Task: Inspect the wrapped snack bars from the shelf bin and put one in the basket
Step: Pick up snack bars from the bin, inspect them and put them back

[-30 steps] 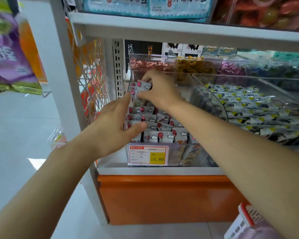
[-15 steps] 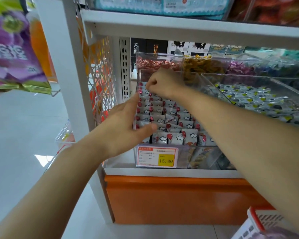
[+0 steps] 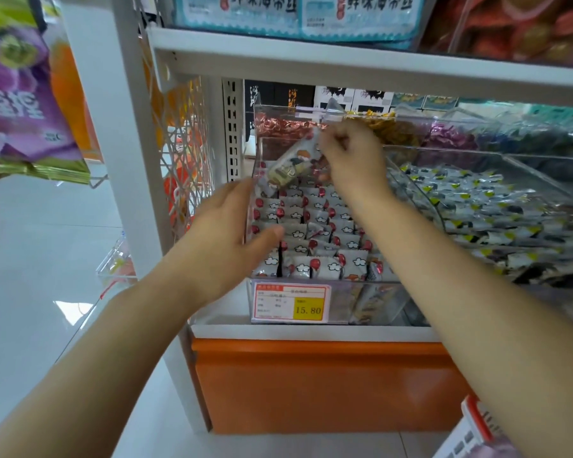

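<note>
one wrapped snack bar (image 3: pixel 290 165) tilts above rows of white-wrapped bars (image 3: pixel 311 233) in the clear bin (image 3: pixel 371 304).

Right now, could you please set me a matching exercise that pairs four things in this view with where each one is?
Things:
1. snack bar
2. left hand
3. price tag
4. basket

Places:
A. on the front of the clear bin
B. in the bottom right corner of the view
C. pinched by the right hand above the bin
D. open, at the bin's left side

Pairs: 1-C, 2-D, 3-A, 4-B
</note>
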### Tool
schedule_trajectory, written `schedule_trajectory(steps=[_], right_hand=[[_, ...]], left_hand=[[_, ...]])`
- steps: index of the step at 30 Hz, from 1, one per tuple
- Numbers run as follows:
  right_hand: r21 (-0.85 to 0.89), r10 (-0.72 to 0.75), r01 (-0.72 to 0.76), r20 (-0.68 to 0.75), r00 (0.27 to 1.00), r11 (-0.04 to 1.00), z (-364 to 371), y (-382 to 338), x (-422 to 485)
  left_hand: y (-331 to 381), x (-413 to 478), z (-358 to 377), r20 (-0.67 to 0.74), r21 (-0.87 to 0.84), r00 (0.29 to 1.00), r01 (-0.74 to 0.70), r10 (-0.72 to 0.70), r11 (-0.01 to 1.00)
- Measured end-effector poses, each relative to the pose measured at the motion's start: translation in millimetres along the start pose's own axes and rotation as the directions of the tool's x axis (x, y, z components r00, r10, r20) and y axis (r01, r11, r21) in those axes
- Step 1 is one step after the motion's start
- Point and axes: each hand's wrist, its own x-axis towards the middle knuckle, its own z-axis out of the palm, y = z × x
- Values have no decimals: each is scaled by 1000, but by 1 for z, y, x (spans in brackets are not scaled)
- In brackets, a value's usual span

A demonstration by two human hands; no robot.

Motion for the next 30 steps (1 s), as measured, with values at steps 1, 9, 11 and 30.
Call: schedule_trajectory(steps=[1, 9, 11, 30], right_hand=[[104, 60, -57, -27, 998, 993, -10, 0, -12], [769, 398, -373, 170, 902, 518, -67, -3, -90], [789, 423, -408, 211, 881, 458, -72, -1, -97], [853, 465, -447, 291, 836, 270, -78, 12, -110]], left_hand=[[3, 0, -1, -95, 42, 995, -22, 25, 999], [40, -16, 6, -40, -382, 998, 34, -54, 923], [42, -18, 10, 67, -598, 989, 145, -131, 788], [55, -20, 10, 340, -939, 934, 331, -106, -94]])
